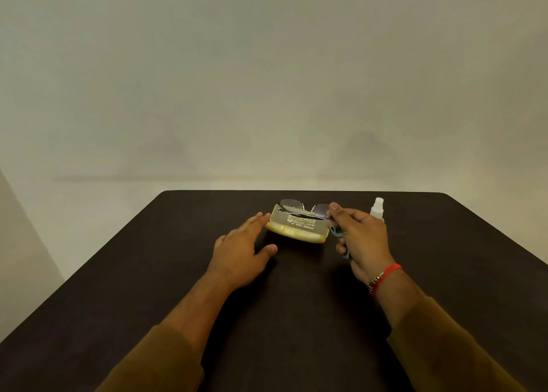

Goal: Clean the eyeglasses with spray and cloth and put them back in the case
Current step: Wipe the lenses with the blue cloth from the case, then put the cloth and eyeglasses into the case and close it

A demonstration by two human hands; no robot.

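Observation:
A yellowish translucent glasses case (296, 228) with printed lettering lies open on the dark table (267, 317). The rimless eyeglasses (299, 207) stand in it, their lenses rising above its far edge. My right hand (361, 240) pinches the right end of the eyeglasses between thumb and forefinger, and a blue-grey cloth (338, 232) is tucked under its other fingers. My left hand (243, 249) rests flat on the table with fingers spread, its fingertips touching the left end of the case.
A small white spray bottle (377, 209) stands upright just behind my right hand, near the table's far right. A pale wall rises behind the table's far edge (296, 191). A red thread bracelet circles my right wrist.

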